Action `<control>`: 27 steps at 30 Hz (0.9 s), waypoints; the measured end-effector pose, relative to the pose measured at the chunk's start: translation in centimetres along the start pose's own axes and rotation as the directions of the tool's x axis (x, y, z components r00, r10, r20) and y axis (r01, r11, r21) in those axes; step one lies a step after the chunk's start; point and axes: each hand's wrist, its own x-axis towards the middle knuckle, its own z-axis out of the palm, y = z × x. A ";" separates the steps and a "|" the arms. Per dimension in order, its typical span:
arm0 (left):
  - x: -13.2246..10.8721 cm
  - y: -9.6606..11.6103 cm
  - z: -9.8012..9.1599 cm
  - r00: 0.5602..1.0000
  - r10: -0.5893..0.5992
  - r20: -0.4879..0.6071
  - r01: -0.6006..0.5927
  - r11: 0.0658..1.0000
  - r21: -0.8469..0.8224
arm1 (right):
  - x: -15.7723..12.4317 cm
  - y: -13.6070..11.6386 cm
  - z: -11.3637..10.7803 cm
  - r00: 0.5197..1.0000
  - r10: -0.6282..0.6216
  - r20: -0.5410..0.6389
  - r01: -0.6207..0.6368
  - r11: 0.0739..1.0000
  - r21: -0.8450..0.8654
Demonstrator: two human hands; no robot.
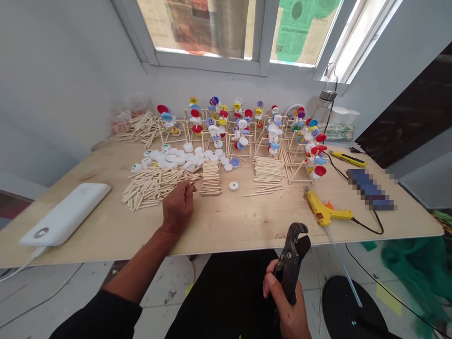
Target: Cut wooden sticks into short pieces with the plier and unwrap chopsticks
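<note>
1. Many loose sticks (143, 190) lie heaped left on the tabletop (236, 221), probably for easy reach.
2. The left hand (178, 207), beside them, has a curled grip; whether it pinches anything, I cannot tell.
3. One stick stack (211, 180) lies aligned to its right, seemingly for tidiness.
4. The right hand (292, 310), near, wraps firmly around the black cutter (290, 263), likely for leverage.
5. The glue gun (326, 213) aims far, perhaps for safety.

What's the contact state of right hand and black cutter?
Touching. The head view shows the right hand closed around the handle end of the black cutter, no gap between.
</note>
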 end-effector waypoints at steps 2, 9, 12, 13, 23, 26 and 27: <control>0.1 0.3 -0.2 1.000 0.001 0.017 -0.001 1.000 -0.003 | 0.2 -0.1 -0.1 1.000 0.003 -0.011 -0.003 1.000 -0.005; 1.5 3.1 0.3 0.963 0.054 0.264 -0.082 0.992 0.098 | 0.3 0.3 -0.2 1.000 0.005 -0.021 -0.005 1.000 -0.002; 2.6 4.5 1.5 0.886 0.089 0.454 -0.185 0.968 0.171 | 0.1 0.4 -0.2 1.000 0.010 -0.007 -0.010 1.000 0.004; 2.9 4.8 1.9 0.868 0.098 0.486 -0.210 0.961 0.181 | 0.0 0.4 -0.3 1.000 0.007 -0.007 -0.007 1.000 0.008; 4.1 5.9 3.2 0.789 0.109 0.604 -0.320 0.913 0.254 | -0.1 0.8 -0.7 1.000 0.029 0.003 -0.029 1.000 -0.002; 4.3 6.1 3.3 0.774 0.095 0.626 -0.324 0.909 0.263 | 0.0 0.6 -0.8 0.999 0.050 0.018 -0.050 0.999 0.005; 4.4 6.2 3.3 0.770 0.091 0.631 -0.324 0.909 0.263 | 0.0 0.5 -0.8 0.998 0.058 0.017 -0.058 0.998 0.009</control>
